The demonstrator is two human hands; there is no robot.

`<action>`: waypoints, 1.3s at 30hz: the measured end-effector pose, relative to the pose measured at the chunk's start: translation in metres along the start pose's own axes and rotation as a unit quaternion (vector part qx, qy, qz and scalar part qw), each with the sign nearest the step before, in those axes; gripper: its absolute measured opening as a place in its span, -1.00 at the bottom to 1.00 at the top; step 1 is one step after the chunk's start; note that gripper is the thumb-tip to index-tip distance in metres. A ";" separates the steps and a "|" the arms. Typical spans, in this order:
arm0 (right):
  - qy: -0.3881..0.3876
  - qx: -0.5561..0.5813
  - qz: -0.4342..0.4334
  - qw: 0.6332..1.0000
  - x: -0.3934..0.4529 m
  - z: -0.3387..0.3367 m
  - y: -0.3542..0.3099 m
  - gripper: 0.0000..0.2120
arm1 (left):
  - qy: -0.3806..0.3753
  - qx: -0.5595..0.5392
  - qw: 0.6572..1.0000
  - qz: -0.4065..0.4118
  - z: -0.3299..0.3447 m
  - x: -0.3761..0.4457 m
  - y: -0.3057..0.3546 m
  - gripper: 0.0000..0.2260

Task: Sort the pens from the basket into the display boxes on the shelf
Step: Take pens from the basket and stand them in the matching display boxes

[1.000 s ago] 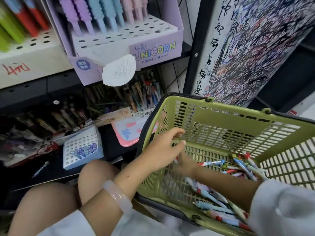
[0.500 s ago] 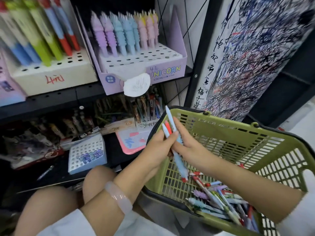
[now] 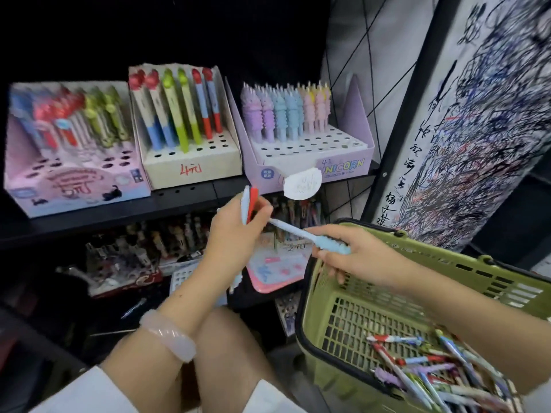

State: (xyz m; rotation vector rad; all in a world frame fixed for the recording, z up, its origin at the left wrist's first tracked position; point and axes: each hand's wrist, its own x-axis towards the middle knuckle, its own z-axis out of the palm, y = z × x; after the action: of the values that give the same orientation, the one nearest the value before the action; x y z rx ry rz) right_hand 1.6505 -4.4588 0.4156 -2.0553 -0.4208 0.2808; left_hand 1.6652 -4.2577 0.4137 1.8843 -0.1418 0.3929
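While the left hand holds two pens upright, a pale blue one and a red one, its fingers curled round them, the right hand pinches a light blue pen near its ridged end, the tip pointing toward the left hand. Both hands hang in front of the shelf, just above the rim of the green basket. More pens lie heaped in the basket's near right corner. On the shelf stand three boxes side by side: a pink box on the left, a cream box in the middle, and a lilac box on the right, each with pens standing in its rear holes. A pale bracelet sits on the left wrist.
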 end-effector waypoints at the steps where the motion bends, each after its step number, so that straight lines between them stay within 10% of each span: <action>1: -0.022 0.000 -0.006 1.000 0.003 -0.002 -0.007 -0.68 | -0.043 0.036 0.998 0.013 -0.007 0.001 0.000 -0.91; 4: -0.048 0.030 -0.013 0.998 0.012 -0.006 -0.026 -0.67 | -0.125 0.092 0.987 0.031 -0.020 0.002 0.000 -0.95; 14: 0.092 0.323 -0.092 0.937 0.058 -0.018 -0.064 -0.90 | -0.015 0.008 1.000 0.016 -0.021 0.017 0.019 -0.74; 25: 0.376 -0.018 -0.151 0.914 0.135 -0.079 -0.082 -0.91 | -0.073 -0.121 0.984 -0.104 -0.009 0.055 0.025 -0.85; 39: 0.266 -0.220 -0.042 0.938 0.191 -0.100 -0.060 -0.76 | 0.024 -0.087 0.994 -0.063 -0.029 0.067 0.011 -0.71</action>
State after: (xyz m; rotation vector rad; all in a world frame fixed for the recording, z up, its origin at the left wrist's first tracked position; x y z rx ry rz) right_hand 1.8512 -4.4323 0.5125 -2.4266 -0.2438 -0.4590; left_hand 1.7185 -4.2283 0.4548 1.6998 -0.0238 0.3293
